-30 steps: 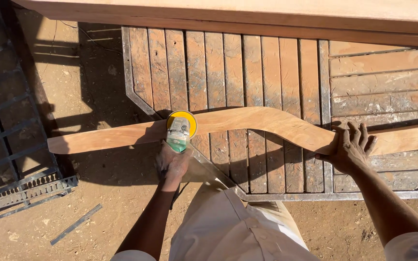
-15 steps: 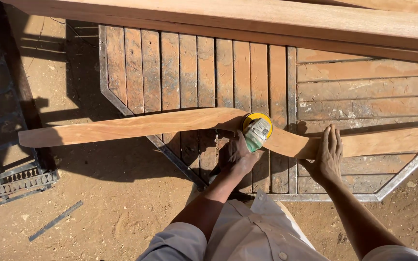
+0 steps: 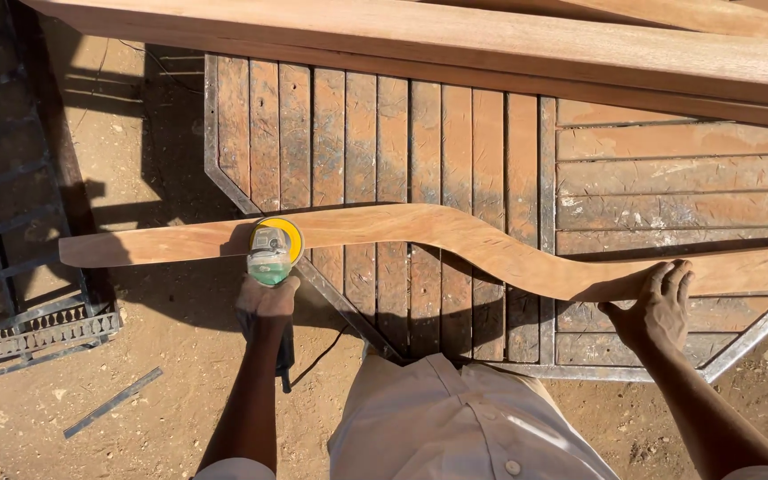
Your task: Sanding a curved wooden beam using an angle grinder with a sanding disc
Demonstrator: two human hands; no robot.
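A long curved wooden piece (image 3: 420,229) lies across a slatted wood-and-metal table (image 3: 402,151), its left end hanging out over the dirt. My left hand (image 3: 266,307) grips a green angle grinder with a yellow disc (image 3: 275,244), and the disc rests on the left part of the curved piece. My right hand (image 3: 655,307) presses down on the right part of the piece, fingers spread over its near edge. A black cord trails from the grinder beneath my left arm.
Long wooden planks (image 3: 491,44) lie along the far edge of the table. A dark metal grille (image 3: 11,267) stands on the dirt at the left. A short metal strip (image 3: 113,403) lies on the sandy ground by my left arm.
The grinder has travelled left along the curved piece, from its middle bend back to the left section. My right hand has stayed pressing the right part.
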